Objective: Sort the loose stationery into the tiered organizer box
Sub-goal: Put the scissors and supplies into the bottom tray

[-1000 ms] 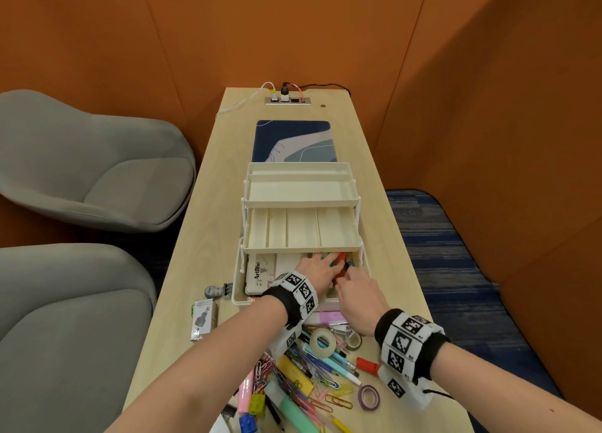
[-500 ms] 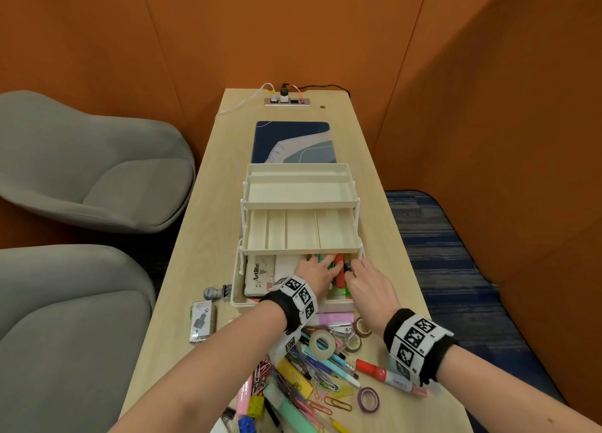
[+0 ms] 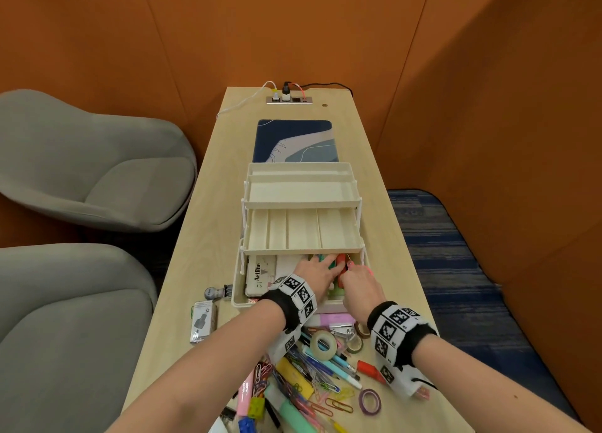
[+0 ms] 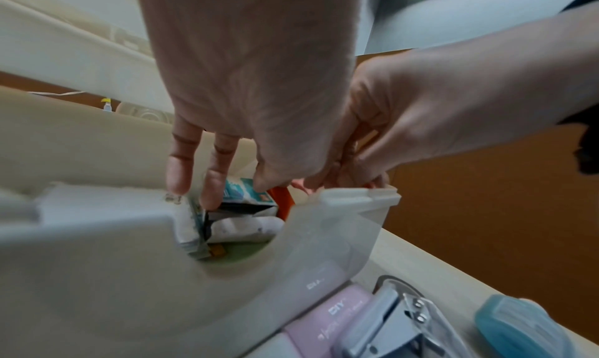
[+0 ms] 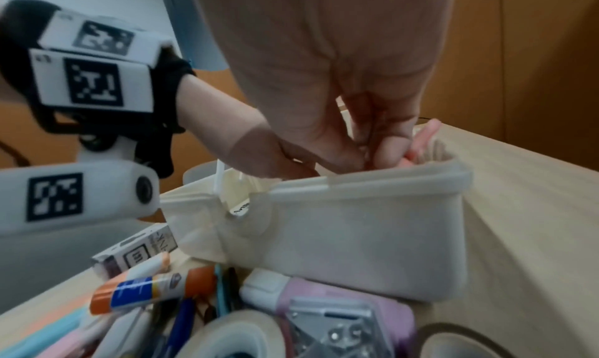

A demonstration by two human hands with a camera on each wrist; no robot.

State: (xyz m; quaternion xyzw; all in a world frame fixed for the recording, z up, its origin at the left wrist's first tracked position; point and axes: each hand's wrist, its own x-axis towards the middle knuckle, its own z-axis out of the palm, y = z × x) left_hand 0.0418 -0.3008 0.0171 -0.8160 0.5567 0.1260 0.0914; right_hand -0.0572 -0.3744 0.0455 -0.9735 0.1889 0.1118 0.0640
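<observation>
The cream tiered organizer box (image 3: 301, 247) stands open mid-table, its two upper trays bare. Both hands reach into the right end of the bottom compartment. My left hand (image 3: 317, 271) lies with straight fingers (image 4: 210, 184) pressing on small packs, among them a teal one (image 4: 243, 188). Beside it, my right hand (image 3: 358, 279) curls its fingers (image 5: 385, 143) and pinches an orange-red marker (image 3: 340, 261) that stands between the hands. What its tips grip is mostly hidden behind the box wall (image 5: 356, 235). The loose stationery pile (image 3: 312, 367) lies under my forearms.
An Artline box (image 3: 259, 273) fills the compartment's left. The pile holds a tape roll (image 3: 323, 345), a pink stapler (image 3: 335, 318), a glue stick (image 5: 152, 289), pens and clips. A packaged item (image 3: 203, 322) lies left of the box, a mouse pad (image 3: 294, 141) behind it. Grey chairs (image 3: 81, 172) stand left.
My right hand slid forward over the box rim and its fingers closed in beside the left hand at the marker. The left hand has barely moved.
</observation>
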